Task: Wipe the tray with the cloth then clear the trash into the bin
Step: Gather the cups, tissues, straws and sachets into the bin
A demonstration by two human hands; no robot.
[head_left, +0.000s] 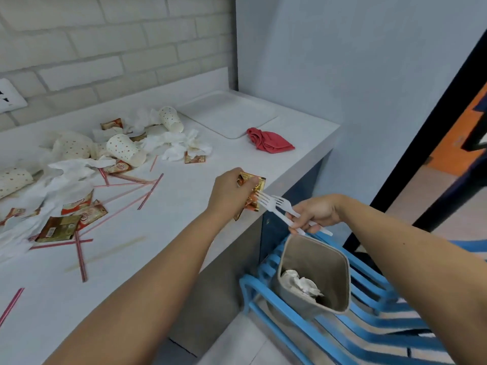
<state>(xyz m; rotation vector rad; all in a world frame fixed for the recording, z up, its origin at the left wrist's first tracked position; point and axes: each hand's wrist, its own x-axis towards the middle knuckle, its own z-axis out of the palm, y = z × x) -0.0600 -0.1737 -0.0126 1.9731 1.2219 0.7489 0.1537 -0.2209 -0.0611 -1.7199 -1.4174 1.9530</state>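
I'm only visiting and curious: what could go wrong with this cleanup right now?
1. The right hand holds two white plastic forks whose tines reach past the rim of the soft grey bin. If they were let go now, they might miss it.
2. The bin looks tilted on the blue slatted chair and could tip.
3. The left hand pinches crumpled brown sachets over the counter edge, so one might slip to the floor.

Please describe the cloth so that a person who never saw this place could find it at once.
Follow the white counter under the brick wall to its far right end, where a pale tray lies. The cloth sits crumpled beside the tray's near right corner. It is the only red fabric; the nearby tissues are white and the cups dotted.
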